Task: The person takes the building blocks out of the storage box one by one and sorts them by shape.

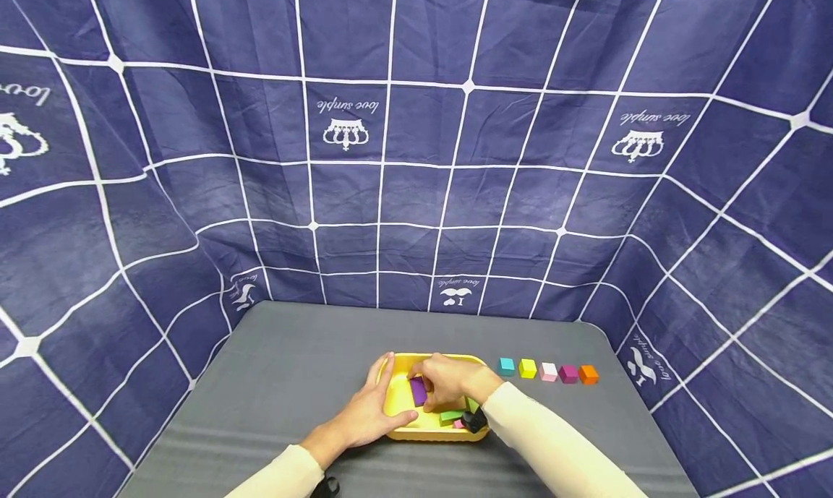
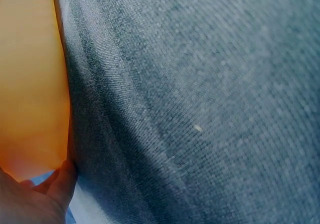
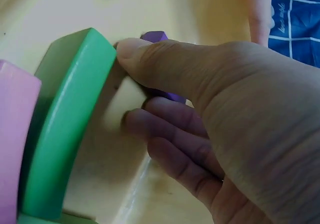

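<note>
A shallow yellow plastic box sits near the front of the grey table. My left hand holds its left side, fingers along the rim and thumb over the near edge; in the left wrist view, fingers touch the orange-looking box wall. Inside the box, my right hand pinches a purple block between thumb and fingers. The right wrist view shows that purple block partly hidden behind the thumb. Beside this hand lie a curved green block and a pink block.
Right of the box, several small cubes stand in a row: blue, yellow, pink, magenta and orange. The grey table is enclosed by navy cloth with white lines.
</note>
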`<state>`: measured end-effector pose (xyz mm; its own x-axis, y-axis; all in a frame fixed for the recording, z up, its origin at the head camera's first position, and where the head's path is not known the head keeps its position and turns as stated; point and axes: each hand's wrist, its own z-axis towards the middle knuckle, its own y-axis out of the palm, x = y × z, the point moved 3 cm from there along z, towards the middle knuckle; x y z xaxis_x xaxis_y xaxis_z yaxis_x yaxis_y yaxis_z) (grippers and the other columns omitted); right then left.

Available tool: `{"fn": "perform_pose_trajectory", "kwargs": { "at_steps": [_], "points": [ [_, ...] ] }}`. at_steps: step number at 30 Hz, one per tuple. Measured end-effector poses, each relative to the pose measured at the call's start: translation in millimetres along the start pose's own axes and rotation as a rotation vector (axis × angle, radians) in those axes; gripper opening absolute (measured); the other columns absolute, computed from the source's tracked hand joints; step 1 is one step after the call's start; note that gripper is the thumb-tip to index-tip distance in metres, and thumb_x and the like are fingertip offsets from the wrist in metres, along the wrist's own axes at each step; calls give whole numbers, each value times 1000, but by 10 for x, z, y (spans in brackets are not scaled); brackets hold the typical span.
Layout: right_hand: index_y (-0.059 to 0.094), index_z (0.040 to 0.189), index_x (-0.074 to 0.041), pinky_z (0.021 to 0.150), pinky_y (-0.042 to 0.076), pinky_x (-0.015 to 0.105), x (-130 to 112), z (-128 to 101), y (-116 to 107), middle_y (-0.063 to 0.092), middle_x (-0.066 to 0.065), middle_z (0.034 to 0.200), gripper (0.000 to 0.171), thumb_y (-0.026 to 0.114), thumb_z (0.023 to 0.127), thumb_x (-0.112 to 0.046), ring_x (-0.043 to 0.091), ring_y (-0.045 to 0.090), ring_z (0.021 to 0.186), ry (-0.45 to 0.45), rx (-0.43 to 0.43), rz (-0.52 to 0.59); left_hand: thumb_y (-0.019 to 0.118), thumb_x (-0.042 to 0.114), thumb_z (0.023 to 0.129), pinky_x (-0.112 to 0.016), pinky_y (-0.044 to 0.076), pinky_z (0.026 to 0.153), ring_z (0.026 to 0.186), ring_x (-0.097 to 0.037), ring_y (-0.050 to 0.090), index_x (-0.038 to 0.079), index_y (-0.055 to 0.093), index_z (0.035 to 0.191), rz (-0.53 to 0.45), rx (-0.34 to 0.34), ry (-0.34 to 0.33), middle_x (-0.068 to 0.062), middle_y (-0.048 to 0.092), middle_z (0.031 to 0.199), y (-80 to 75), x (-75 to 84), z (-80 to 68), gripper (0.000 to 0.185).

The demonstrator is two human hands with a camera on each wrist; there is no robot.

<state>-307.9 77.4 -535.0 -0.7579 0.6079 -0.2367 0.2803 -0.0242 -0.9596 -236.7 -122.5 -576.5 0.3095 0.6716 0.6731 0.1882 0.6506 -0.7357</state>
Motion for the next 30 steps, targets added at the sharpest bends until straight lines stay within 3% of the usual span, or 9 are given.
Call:
{"fn": "perform_pose_trajectory", "kwargs": {
  "at_steps": [19,30],
  "points": [
    [78,140,-8,70,50,14,78,-102,-33,77,1,93,54,98,91,-13,-3,55,74,11,54,75,89,61,97,-74,55,121,144,-55,68,4,20,186,-1,25,-36,-18,19,194,3,9,14,127],
    [78,144,-6,80,56,17,45,-354,-158,75,6,108,58,100,91,-15,5,62,87,-13,165,73,89,59,98,-74,55,120,144,-55,68,3,19,186,-12,32,-32,-18,20,194,26,10,33,126]
  ]
}}
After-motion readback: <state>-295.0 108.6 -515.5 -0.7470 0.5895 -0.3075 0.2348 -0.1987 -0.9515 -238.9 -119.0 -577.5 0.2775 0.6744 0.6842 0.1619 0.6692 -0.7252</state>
